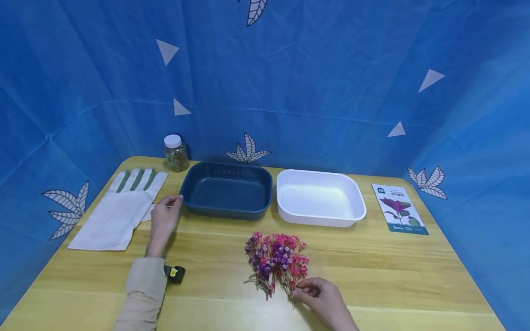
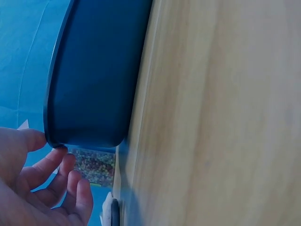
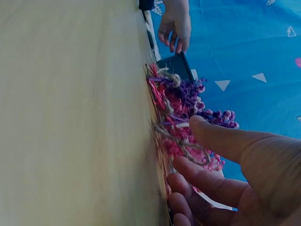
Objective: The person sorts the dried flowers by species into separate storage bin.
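Observation:
My left hand (image 1: 164, 220) pinches the near left corner of the dark blue basin (image 1: 227, 212) by its rim, thumb and index finger at the lip in the left wrist view. Dried flowers (image 1: 275, 257), pink and purple with thin stems, lie on the table in small bunches. My right hand (image 1: 323, 299) is at the stems of the right-hand pink bunch, thumb and index finger on either side of it. In the right wrist view a twine bow (image 3: 183, 141) ties that bunch, between the thumb and index finger.
A white basin (image 1: 320, 219) stands right of the blue one. At the far right lies a flower-printed packet (image 1: 399, 209). White gloves (image 1: 112, 220) with green marks lie at the left; a white-lidded jar (image 1: 177, 156) stands behind. A blue curtain (image 1: 290, 69) surrounds the wooden table (image 1: 207, 276).

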